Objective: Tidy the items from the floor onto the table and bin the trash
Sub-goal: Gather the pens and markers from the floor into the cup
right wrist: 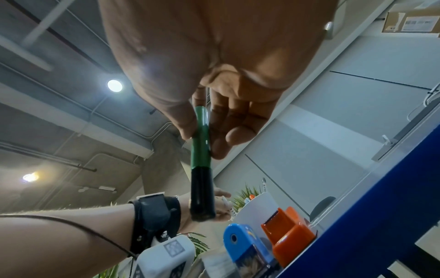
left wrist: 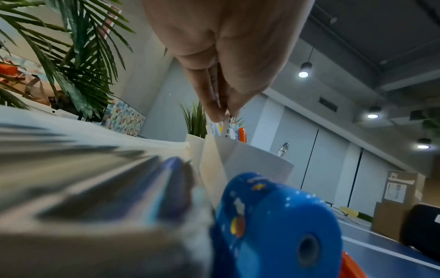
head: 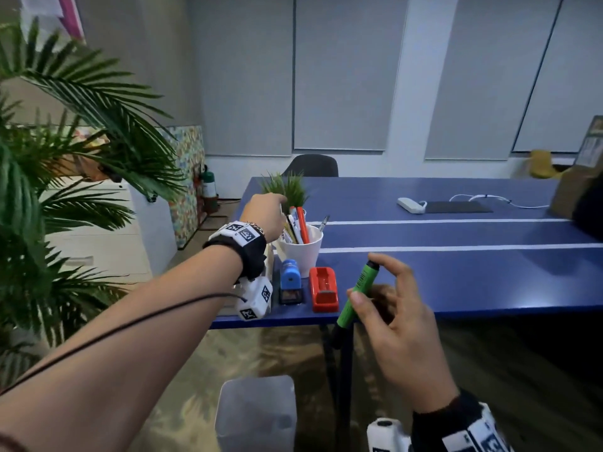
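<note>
A white cup (head: 301, 247) (left wrist: 257, 163) full of pens stands near the left end of the blue table (head: 456, 272). My left hand (head: 266, 212) (left wrist: 222, 111) reaches over it and pinches a white pen (left wrist: 226, 127) whose lower end is in the cup. My right hand (head: 391, 308) (right wrist: 204, 139) hovers at the table's front edge and grips a green marker (head: 357, 290) (right wrist: 202, 161) with black ends between thumb and fingers.
A blue sharpener (head: 290, 282) (right wrist: 247, 244) and a red tape dispenser (head: 323, 288) (right wrist: 289, 233) sit in front of the cup. A small potted plant (head: 288, 189) stands behind it. A translucent bin (head: 256, 415) is on the floor below. A large palm (head: 65, 158) is at left; boxes (head: 574, 187) at right.
</note>
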Action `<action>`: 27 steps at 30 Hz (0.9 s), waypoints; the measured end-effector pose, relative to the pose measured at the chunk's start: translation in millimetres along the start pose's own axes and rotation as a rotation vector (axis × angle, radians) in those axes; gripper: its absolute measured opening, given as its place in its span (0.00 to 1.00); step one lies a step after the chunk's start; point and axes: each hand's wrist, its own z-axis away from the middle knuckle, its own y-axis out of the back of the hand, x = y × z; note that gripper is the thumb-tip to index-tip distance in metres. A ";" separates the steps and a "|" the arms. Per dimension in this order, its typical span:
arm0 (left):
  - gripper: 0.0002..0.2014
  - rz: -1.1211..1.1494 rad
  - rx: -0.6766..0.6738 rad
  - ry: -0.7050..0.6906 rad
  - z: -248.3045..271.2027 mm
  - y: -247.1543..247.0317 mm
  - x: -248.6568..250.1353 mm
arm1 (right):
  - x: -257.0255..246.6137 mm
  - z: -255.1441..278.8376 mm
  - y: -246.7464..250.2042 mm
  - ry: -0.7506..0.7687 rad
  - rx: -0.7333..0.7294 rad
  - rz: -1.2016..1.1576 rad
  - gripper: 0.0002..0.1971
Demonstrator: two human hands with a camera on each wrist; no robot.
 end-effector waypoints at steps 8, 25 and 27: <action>0.19 -0.074 -0.154 -0.005 -1.8 -2.5 9.3 | -7.3 -1.6 -26.4 0.071 -0.081 -0.034 0.24; 0.05 -0.005 0.086 -0.024 73.9 47.4 -9.9 | -19.9 -98.5 -34.5 0.233 -0.114 0.111 0.22; 0.08 -0.063 0.012 -0.082 110.8 55.7 8.2 | -17.6 -123.6 -39.3 0.248 -0.114 0.170 0.22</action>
